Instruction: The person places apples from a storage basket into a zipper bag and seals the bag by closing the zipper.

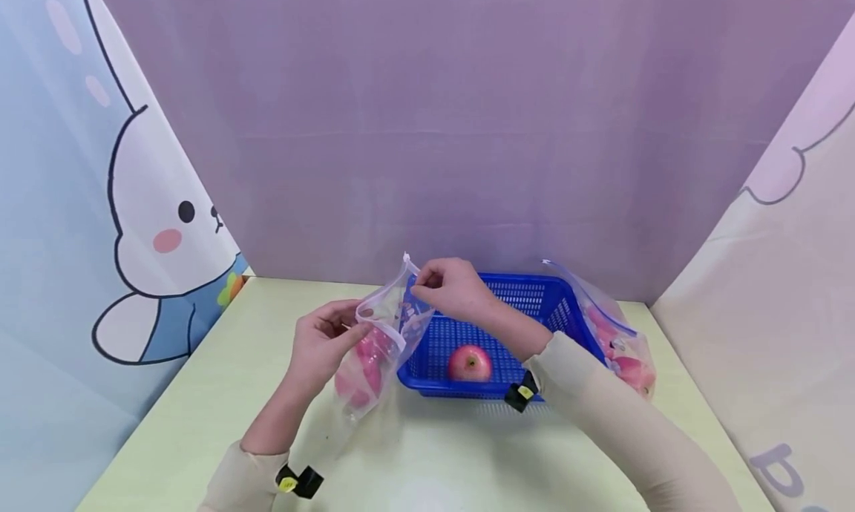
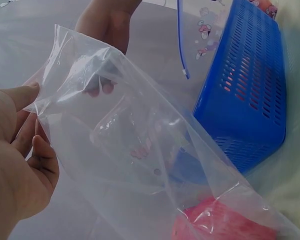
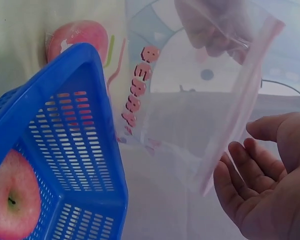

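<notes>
My left hand [image 1: 327, 341] pinches the mouth of a clear zip bag [image 2: 135, 165]. A pink-red apple [image 3: 77, 42] is inside at its bottom, and printed letters show on its side. My right hand [image 3: 265, 175] is at the bag's zip edge, its fingers loosely bent and its fingertips against or close to the strip. A gap shows between thumb and fingers there. The bag hangs left of a blue plastic basket [image 1: 417, 382]. One red apple [image 1: 470, 363] sits in that basket, stem side toward the head camera.
A second zip bag [image 1: 594, 304] with a blue zip strip and several pink-red fruits stands against the basket's right side. The pale yellow table [image 1: 427, 467] meets a purple cloth wall at the back. Printed cloths hang at left and right.
</notes>
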`<state>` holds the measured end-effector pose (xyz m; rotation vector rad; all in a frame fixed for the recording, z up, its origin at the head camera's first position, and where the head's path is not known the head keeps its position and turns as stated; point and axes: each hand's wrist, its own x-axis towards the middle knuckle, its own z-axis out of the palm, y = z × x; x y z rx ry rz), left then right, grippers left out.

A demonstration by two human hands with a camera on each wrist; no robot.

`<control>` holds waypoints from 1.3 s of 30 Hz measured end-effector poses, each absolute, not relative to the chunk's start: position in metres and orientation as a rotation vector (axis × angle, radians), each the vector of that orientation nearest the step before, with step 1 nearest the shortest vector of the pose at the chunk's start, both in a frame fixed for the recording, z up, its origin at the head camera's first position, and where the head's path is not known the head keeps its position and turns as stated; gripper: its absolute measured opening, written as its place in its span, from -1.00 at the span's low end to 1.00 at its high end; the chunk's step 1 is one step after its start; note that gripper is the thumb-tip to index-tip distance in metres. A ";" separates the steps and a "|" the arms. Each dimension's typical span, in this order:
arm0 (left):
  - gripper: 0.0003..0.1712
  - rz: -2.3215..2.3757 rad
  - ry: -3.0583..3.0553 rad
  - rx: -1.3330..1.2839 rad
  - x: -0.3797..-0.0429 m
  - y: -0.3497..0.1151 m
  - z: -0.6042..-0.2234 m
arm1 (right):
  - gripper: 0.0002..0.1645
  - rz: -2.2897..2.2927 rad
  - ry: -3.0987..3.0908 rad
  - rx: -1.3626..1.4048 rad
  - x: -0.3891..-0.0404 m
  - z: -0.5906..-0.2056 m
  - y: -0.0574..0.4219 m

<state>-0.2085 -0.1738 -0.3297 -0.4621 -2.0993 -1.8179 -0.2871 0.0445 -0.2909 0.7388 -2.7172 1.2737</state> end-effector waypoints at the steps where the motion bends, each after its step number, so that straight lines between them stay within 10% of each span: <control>1: -0.66 -1.815 -2.100 -0.461 -0.208 -0.174 -0.329 | -0.90 1.286 -2.712 0.723 -0.287 -0.290 0.047; 28: -0.66 -1.847 -2.051 -0.460 -0.210 -0.197 -0.344 | -0.93 0.911 -3.032 0.974 -0.294 -0.320 0.078; 39: -0.67 -1.834 -2.051 -0.456 -0.202 -0.189 -0.332 | -0.60 0.439 -3.313 1.330 -0.312 -0.336 0.067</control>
